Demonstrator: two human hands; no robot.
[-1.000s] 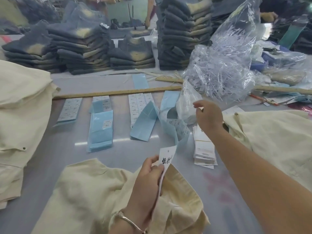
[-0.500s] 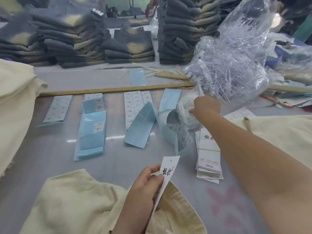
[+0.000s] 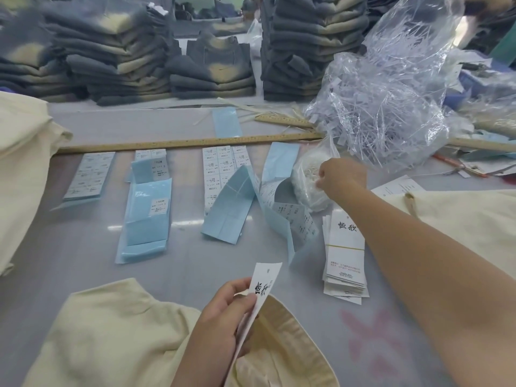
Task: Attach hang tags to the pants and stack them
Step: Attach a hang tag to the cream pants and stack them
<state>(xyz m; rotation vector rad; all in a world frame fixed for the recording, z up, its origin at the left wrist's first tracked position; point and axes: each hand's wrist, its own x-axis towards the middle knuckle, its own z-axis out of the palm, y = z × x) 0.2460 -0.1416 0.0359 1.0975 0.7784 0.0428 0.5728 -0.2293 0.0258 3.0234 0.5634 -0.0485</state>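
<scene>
White card with black characters, the hang tag point(image 3: 264, 286) is standing up from the left hand point(image 3: 220, 328), whose fingers are pinching its lower part just above the cream pants point(image 3: 111, 336) lying crumpled at the near edge of the grey bench point(image 3: 83, 261). The waistband of those pants is curling open directly under the tag. Further out, the right hand point(image 3: 342, 177) is reaching across the bench with its fingers curled, pinching at white strings inside a small clear bag point(image 3: 307, 180); whether a string is actually caught between them cannot be told. Just beside that forearm a stack of hang tags point(image 3: 344, 258) is lying flat, and a second pair of cream pants point(image 3: 460, 216) is spreading out to the right. Blue sticker sheets point(image 3: 145, 219) are lying in a row across the middle of the bench, in front of a long wooden ruler point(image 3: 190, 143). A large clear bag of plastic fasteners point(image 3: 385, 107) is bulging behind the right hand, and piles of folded grey jeans point(image 3: 117, 60) are standing along the far side.
</scene>
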